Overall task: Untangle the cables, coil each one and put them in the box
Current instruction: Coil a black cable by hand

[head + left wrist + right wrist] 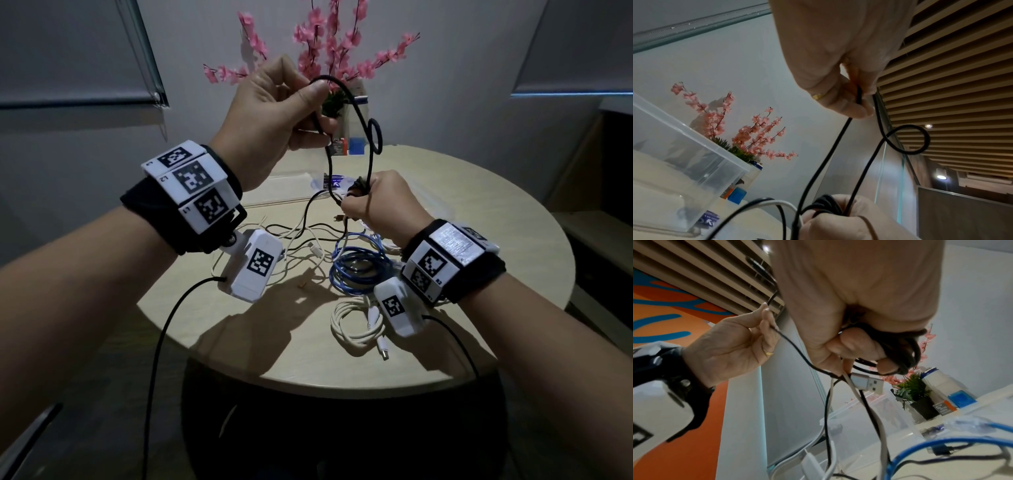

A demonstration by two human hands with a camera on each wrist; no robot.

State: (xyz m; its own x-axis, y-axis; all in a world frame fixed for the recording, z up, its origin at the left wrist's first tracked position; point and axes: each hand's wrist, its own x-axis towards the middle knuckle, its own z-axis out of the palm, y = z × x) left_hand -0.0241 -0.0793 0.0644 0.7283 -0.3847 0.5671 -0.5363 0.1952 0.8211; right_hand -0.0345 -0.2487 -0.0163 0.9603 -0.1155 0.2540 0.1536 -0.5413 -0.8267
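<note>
My left hand (291, 109) is raised above the round table (479, 240) and pinches a black cable (356, 109) that arcs over and kinks into a small loop (906, 139). Lower and to the right, my right hand (380, 202) grips a black coil (906, 350) of the same cable, with a silver USB plug (869, 382) hanging under it. Loose white cables (301, 240) and a blue cable coil (359, 270) lie tangled on the table below. A coiled white cable (356, 325) lies near the front edge. The clear plastic box (694, 146) stands behind the hands.
A pot of pink artificial flowers (329, 51) stands at the table's far edge, with a white bottle (939, 382) and small blue and orange items (960, 399) beside it. Black wires (161, 342) trail from both wrist cameras over the near edge.
</note>
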